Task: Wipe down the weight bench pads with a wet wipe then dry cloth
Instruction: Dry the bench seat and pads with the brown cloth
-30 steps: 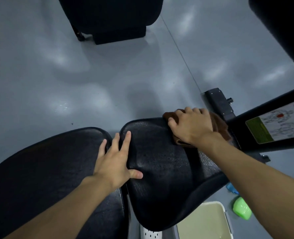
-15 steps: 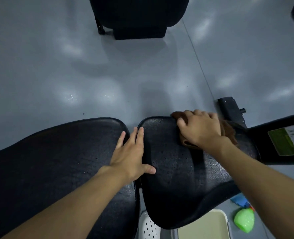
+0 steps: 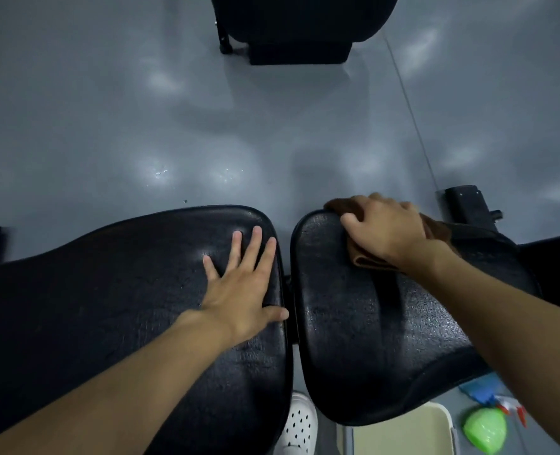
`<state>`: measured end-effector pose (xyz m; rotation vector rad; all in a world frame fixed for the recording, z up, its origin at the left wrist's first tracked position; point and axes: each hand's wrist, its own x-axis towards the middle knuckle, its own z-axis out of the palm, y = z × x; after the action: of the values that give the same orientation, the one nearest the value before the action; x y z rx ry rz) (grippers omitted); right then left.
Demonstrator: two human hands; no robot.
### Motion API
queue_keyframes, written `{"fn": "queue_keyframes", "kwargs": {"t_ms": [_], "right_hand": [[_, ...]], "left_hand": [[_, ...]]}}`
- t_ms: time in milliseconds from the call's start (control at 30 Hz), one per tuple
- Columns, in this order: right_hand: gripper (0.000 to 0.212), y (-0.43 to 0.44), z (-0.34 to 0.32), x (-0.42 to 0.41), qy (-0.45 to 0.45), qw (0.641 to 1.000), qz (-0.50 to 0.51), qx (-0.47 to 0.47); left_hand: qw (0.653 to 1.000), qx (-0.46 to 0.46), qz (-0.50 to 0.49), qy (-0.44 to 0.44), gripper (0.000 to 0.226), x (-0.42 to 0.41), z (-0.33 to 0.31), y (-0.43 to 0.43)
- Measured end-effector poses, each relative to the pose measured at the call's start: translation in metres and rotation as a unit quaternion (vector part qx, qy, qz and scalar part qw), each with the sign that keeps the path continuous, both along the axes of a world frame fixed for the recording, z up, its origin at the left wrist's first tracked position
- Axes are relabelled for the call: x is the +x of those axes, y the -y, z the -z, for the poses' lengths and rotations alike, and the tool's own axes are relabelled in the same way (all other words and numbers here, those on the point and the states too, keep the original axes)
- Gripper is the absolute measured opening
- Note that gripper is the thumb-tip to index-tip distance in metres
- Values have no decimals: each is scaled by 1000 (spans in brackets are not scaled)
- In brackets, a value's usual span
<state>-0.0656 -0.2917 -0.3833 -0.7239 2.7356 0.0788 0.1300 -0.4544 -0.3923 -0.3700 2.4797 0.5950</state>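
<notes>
Left hand: your left hand (image 3: pixel 239 290) lies flat on the left pad (image 3: pixel 108 290), fingers straight and spread, holding nothing.
Right hand: your right hand (image 3: pixel 386 228) grips the cloth (image 3: pixel 367 259), fingers curled over it.
Cloth: brown, bunched under your right palm at the right pad's (image 3: pixel 370 339) far edge.
Gap: narrow, just right of your left thumb.
Floor: green bottle (image 3: pixel 485 430) beside your right forearm.

No readable text anywhere.

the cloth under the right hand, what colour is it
Brown cloth, seen in the head view.
</notes>
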Motion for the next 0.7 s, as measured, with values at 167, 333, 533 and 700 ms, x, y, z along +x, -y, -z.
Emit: {"fn": "queue_keyframes", "kwargs": {"t_ms": [167,333,533,700], "right_hand": [[54,68,6,28,40,982,-174,57],[53,79,5,40,58,961,-250,104],[54,56,0,58,40,935,-340,91],[56,81,-6,42,58,939,-292,171]], "left_hand": [[1000,12,-7,-15,119,1,3,3],[999,24,-2,-36,121,17,7,17],[1000,26,2,-14,120,23,2,16],[999,33,-6,-9,121,20,4,17]]}}
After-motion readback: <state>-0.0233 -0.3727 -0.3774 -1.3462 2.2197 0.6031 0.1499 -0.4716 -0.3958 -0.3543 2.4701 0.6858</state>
